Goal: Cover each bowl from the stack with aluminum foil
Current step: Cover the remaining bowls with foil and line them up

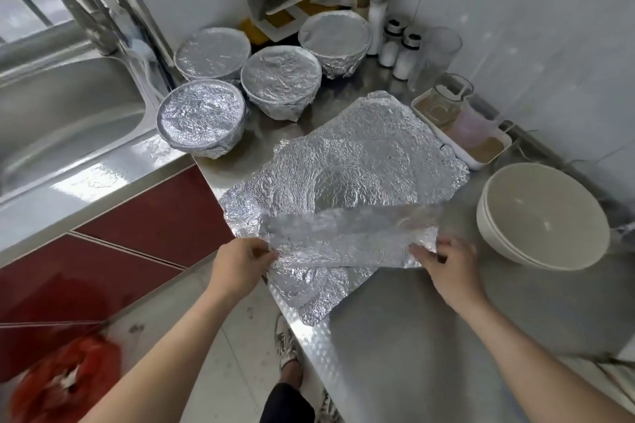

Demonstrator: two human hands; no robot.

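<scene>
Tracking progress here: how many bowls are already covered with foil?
4 foil-covered bowls: back-left bowl by the sink, front-left bowl, middle bowl, back bowl near the shakers. None looks hidden.

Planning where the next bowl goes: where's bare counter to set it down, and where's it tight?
Largest bare patch: near counter, bordered by the foil sheet, the bowl stack and the right hand. A narrow strip lies between the sheet and the four covered bowls. Crowded: back corner with shakers and the tray.
</scene>
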